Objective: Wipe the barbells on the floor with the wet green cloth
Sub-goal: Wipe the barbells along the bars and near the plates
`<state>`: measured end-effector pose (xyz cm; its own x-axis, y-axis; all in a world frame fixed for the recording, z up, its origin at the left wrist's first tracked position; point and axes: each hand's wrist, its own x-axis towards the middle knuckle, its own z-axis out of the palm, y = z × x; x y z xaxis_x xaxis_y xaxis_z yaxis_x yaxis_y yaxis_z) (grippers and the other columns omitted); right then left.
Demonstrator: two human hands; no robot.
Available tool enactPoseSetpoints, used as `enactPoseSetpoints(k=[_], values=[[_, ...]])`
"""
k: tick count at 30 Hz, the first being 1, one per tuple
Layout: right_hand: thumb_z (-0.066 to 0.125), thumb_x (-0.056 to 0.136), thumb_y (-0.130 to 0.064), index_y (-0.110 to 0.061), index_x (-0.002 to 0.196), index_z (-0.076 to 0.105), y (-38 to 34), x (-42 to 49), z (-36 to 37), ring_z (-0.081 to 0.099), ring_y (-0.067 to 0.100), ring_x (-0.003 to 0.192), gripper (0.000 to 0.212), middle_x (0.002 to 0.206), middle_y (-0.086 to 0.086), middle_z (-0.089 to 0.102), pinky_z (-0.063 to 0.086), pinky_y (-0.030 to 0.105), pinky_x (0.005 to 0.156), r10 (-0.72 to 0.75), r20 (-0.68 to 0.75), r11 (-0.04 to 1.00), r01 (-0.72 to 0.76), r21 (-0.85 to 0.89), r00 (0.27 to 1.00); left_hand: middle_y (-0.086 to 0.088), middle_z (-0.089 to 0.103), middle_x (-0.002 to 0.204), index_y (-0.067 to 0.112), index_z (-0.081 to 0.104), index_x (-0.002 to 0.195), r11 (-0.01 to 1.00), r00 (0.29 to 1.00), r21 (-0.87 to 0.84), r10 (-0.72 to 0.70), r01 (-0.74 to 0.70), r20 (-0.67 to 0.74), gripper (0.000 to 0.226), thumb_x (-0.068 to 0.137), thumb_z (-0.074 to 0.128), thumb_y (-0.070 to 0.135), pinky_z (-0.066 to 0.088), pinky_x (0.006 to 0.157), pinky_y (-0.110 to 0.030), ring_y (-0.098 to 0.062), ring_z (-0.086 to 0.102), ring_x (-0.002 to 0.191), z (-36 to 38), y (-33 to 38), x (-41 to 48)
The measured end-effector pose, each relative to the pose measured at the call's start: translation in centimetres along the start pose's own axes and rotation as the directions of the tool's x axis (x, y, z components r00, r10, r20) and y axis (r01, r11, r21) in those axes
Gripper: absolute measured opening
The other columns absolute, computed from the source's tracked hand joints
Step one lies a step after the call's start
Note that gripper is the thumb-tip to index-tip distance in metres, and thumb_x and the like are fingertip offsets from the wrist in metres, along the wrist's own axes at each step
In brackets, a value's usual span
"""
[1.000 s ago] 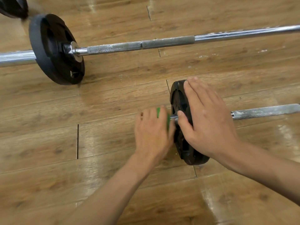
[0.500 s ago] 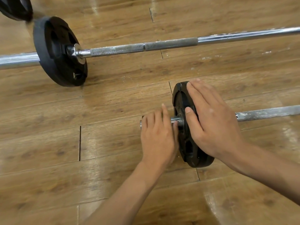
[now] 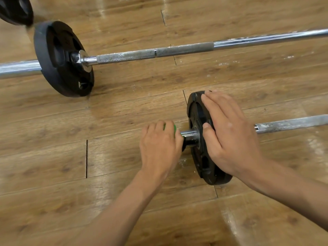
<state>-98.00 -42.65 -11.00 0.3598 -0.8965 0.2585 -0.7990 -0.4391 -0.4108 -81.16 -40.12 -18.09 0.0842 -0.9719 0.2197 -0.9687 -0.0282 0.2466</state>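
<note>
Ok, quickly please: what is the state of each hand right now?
Left hand: closed, grips the green cloth at the end of the near barbell's sleeve.
Right hand: open, fingers straight, pressing on the black plate.

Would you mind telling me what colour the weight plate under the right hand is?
The weight plate is black, clearest in the head view.
</note>
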Motion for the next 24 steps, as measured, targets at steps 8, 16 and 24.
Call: enactPoseSetpoints(k=[8,16,24], values=[[0.036,0.096,-0.028,0.002,0.150,0.047,0.6,0.1,-0.2,0.036,0.025,0.149,0.063,0.155,0.014,0.048,0.033,0.037,0.120,-0.013,0.017,1.000,0.013,-0.002,1.000,-0.005,0.063,0.101,0.012,0.065,0.117,0.983,0.983,0.014,0.182,-0.181,-0.029,0.032,0.101,0.046,0.032,0.043,0.087,-0.038,-0.025,0.057,0.090,0.9,0.5,-0.5],[0.037,0.093,-0.029,-0.001,0.149,0.049,0.6,1.3,0.0,0.038,0.023,0.146,0.063,0.153,0.011,0.050,0.027,0.027,0.116,0.037,0.020,0.999,-0.037,0.027,0.999,-0.008,0.064,0.101,0.011,0.064,0.110,0.999,0.999,0.049,-0.005,0.007,-0.032,0.030,0.105,0.042,0.032,0.034,0.083,-0.035,-0.021,0.050,0.086,0.7,0.6,-0.9],[0.038,0.095,-0.030,-0.002,0.149,0.049,0.8,0.9,-0.2,0.038,0.024,0.147,0.062,0.153,0.010,0.049,0.032,0.032,0.115,0.009,0.039,1.000,-0.010,0.027,0.999,-0.015,0.063,0.122,0.006,0.059,0.135,0.968,0.970,0.076,0.242,-0.240,-0.021,0.045,0.108,0.042,0.037,0.040,0.104,-0.041,-0.030,0.058,0.111,0.9,-0.2,-1.7]])
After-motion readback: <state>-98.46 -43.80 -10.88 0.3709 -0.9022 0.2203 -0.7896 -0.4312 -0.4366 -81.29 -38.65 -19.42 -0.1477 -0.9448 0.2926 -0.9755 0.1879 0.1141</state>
